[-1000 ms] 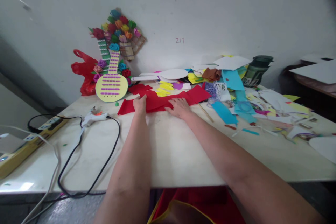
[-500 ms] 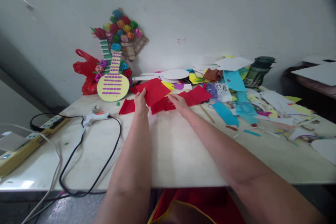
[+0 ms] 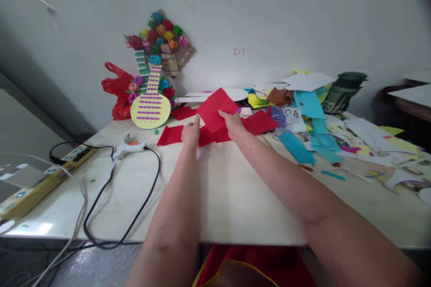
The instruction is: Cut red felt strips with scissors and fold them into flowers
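A square piece of red crepe-like paper (image 3: 217, 104) is tilted up, its near edge pinched by my right hand (image 3: 233, 124), thumb lying on top. Just left of the square is my left hand (image 3: 191, 132), thumb raised and apart from the fingers. It seems to hold nothing, and its fingertips are partly hidden. Beneath and behind both hands lies a long strip of the same red paper (image 3: 171, 135), running right to a wider red piece (image 3: 261, 122). Another red scrap (image 3: 183, 113) lies farther back.
At left are a glue gun (image 3: 129, 148) with a looping black cord and a power strip (image 3: 50, 184). A yellow paper lute (image 3: 151, 111) and paper flowers (image 3: 161, 31) lean on the wall. Blue paper (image 3: 298, 148), yarn (image 3: 276, 116), scraps and a green bottle (image 3: 345, 92) are at right.
The red square has moved right and turned so a corner points up. My right hand now grips it, while my left hand has come off it. The whole view has shifted slightly.
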Action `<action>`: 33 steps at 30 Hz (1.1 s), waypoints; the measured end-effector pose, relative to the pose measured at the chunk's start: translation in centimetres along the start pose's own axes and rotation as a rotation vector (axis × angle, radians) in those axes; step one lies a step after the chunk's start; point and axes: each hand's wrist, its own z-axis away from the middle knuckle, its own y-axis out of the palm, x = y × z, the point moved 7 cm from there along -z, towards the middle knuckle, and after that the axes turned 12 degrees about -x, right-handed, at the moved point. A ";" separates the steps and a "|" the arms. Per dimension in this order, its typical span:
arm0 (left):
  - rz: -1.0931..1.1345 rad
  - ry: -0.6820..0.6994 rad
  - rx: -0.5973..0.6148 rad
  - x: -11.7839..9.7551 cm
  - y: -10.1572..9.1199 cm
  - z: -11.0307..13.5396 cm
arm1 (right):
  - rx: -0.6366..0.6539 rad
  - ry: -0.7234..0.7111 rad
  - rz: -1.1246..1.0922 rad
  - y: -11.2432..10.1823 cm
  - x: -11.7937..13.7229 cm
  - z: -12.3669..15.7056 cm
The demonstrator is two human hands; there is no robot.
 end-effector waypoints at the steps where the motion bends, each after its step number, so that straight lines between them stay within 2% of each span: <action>1: -0.221 0.019 -0.055 0.3 -0.5 -0.1 | 0.014 0.008 -0.017 0.0 0.0 -0.3; 2: -0.389 0.051 -0.088 0.4 -0.8 -0.1 | 0.025 0.029 -0.028 -0.1 -0.3 -0.6; 4: -0.583 0.088 -0.100 0.5 -0.7 0.0 | 0.050 0.081 -0.037 -0.4 -1.1 -1.0; 7: -0.625 0.087 -0.069 1.0 0.0 -0.1 | 0.085 0.160 -0.007 -0.9 -2.7 -1.5; 9: -0.508 0.076 -0.059 1.3 0.4 -0.4 | 0.100 0.209 0.049 -1.2 -3.7 -1.7; 13: -0.012 0.053 -0.075 1.8 0.5 -1.3 | 0.128 0.243 0.109 -1.5 -4.3 -1.7; 15: 0.158 0.045 -0.079 2.1 0.5 -1.7 | 0.143 0.236 0.105 -1.6 -4.1 -1.6; 17: 0.202 0.027 -0.053 2.5 0.8 -1.9 | 0.149 0.239 0.127 -1.8 -4.0 -1.4; 22: 0.150 -0.021 0.007 3.1 1.1 -2.3 | 0.150 0.245 0.174 -2.2 -3.6 -1.3; 28: 0.387 -0.180 0.286 3.7 1.7 -1.9 | 0.188 0.227 0.111 -2.1 -3.6 -1.1; 33: 0.505 -0.260 0.354 3.3 1.4 -1.1 | 0.168 0.181 0.155 -1.8 -2.7 -1.2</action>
